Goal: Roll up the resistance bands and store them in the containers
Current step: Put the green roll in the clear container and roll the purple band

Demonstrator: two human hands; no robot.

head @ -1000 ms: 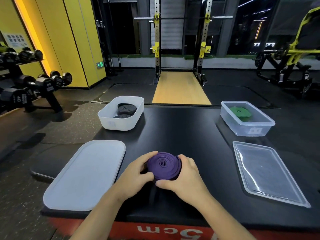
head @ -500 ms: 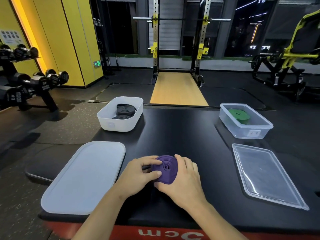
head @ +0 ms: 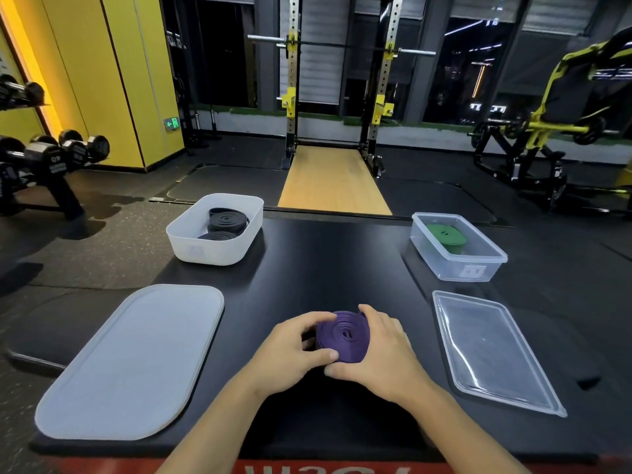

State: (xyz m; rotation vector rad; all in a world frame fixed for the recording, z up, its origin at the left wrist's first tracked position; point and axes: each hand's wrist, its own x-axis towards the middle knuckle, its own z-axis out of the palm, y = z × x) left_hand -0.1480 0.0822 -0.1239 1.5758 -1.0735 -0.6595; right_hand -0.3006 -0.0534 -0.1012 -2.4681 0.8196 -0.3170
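Rolled purple resistance band (head: 343,335) clasped on the desk (head: 325,268)
The left hand (head: 294,350) and right hand (head: 379,350) curl their fingers (head: 314,318) round the coil, likely so it cannot spring open; it rests near the front edge, well short of the white container (head: 205,249) and clear container (head: 458,270).

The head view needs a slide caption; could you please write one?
Left hand and right hand grip a rolled purple band between the white lid and the clear lid.
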